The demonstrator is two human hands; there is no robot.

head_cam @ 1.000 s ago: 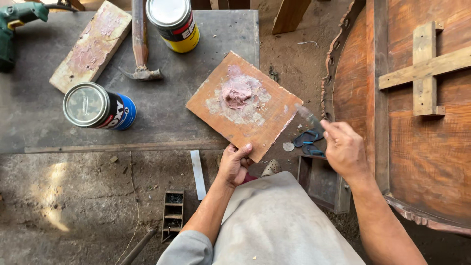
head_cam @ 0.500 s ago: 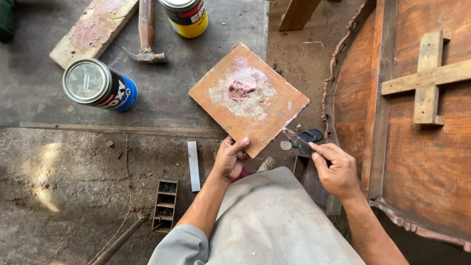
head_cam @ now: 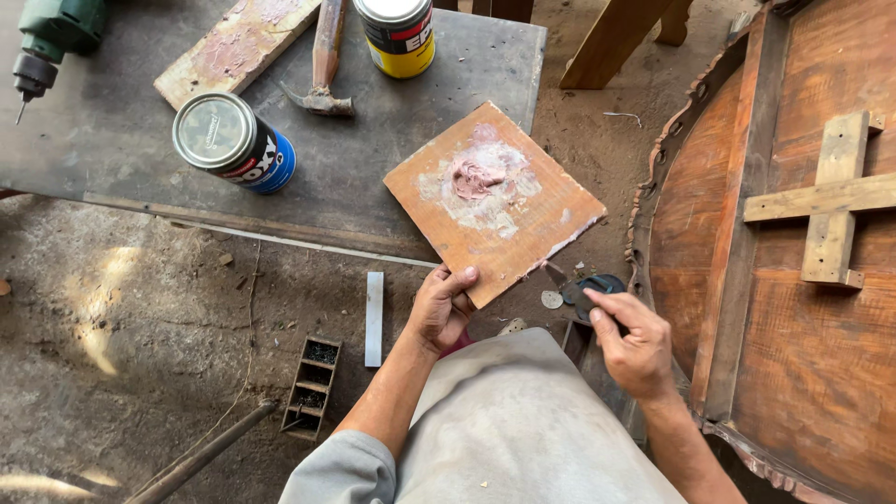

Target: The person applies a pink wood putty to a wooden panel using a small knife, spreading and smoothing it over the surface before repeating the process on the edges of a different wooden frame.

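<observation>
Rough wooden board (head_cam: 504, 210) smeared with matt pink putty (head_cam: 476, 175)

A bare dirt floor (head_cam: 121, 373) runs underfoot, dusty and cracked, with bright patches of sunlight falling on its left side. A low grey tabletop (head_cam: 112, 149) lies over it at the top. To the right sits a large round wooden piece (head_cam: 793, 345) with a carved edge and crossed battens.
</observation>
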